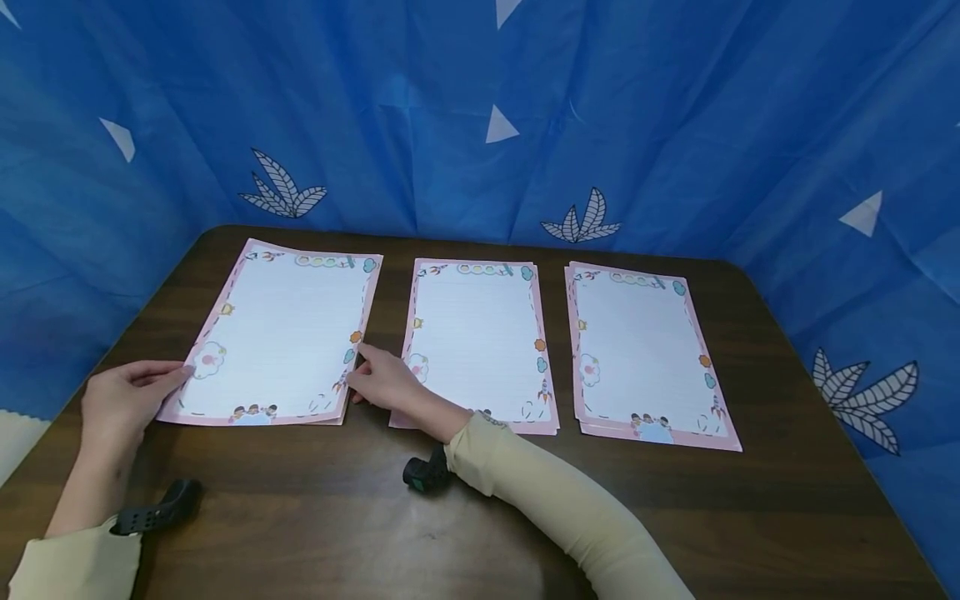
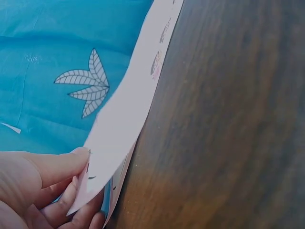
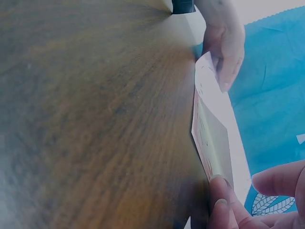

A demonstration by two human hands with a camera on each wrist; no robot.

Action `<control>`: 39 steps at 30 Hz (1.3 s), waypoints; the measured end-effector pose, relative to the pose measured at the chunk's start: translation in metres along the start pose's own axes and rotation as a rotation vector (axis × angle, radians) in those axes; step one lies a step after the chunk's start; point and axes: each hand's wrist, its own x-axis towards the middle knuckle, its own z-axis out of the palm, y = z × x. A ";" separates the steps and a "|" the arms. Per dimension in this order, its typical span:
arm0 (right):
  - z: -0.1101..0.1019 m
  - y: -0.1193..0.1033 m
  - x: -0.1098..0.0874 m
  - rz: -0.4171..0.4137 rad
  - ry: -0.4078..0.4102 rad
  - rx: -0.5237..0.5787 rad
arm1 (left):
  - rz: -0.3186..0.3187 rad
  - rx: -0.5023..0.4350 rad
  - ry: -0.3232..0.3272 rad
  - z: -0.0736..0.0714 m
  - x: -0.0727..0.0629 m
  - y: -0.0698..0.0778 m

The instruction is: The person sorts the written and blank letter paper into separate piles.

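Three stacks of decorated writing paper lie side by side on a dark brown wooden table (image 1: 480, 517), each sheet white with fine lines, a pink border and small cartoon pictures along the edges. Behind and around the table hangs a blue cloth backdrop (image 1: 480, 108) printed with white leaves and triangles. The middle stack (image 1: 477, 342) and the right stack (image 1: 645, 354) are well apart from each other and nobody touches them, though the right forearm in its beige sleeve (image 1: 555, 500) crosses over the near left corner of the middle stack and hides it. A black wrist mount (image 1: 426, 473) shows under that forearm, and another one (image 1: 157, 508) sits at the left wrist. The left stack (image 1: 281, 333) lies near the left edge of the table, a little turned, with its sheets not fully aligned at the near right corner. The left hand (image 1: 127, 396) holds the near left corner of this stack; in the left wrist view the thumb (image 2: 52, 164) lies on top of the sheets and the curled fingers are below, so the corner is lifted off the table. The right hand (image 1: 382, 379) grips the right edge of the same stack near its lower corner, with the fingers curled around the paper edge; in the right wrist view this edge is raised slightly above the wood, and the fingertips (image 3: 221, 200) pinch it.
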 end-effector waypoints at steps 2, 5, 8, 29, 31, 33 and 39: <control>0.000 -0.002 0.000 0.013 -0.002 0.000 | -0.013 0.004 0.003 0.000 0.001 0.001; -0.002 -0.003 0.000 0.034 -0.005 0.021 | -0.013 0.009 0.003 -0.001 0.002 0.001; -0.005 -0.004 -0.001 0.048 -0.011 0.053 | -0.003 0.020 0.004 -0.001 0.003 -0.001; -0.112 0.054 -0.095 -0.041 0.193 0.261 | 0.445 0.008 -0.275 0.060 -0.043 0.095; -0.121 0.064 -0.102 -0.034 0.234 0.255 | 0.456 -0.028 -0.329 0.072 -0.046 0.101; -0.127 0.073 -0.108 -0.023 0.269 0.257 | 0.450 -0.071 -0.388 0.083 -0.050 0.107; -0.138 0.094 -0.120 0.018 0.348 0.247 | 0.473 -0.152 -0.486 0.114 -0.061 0.119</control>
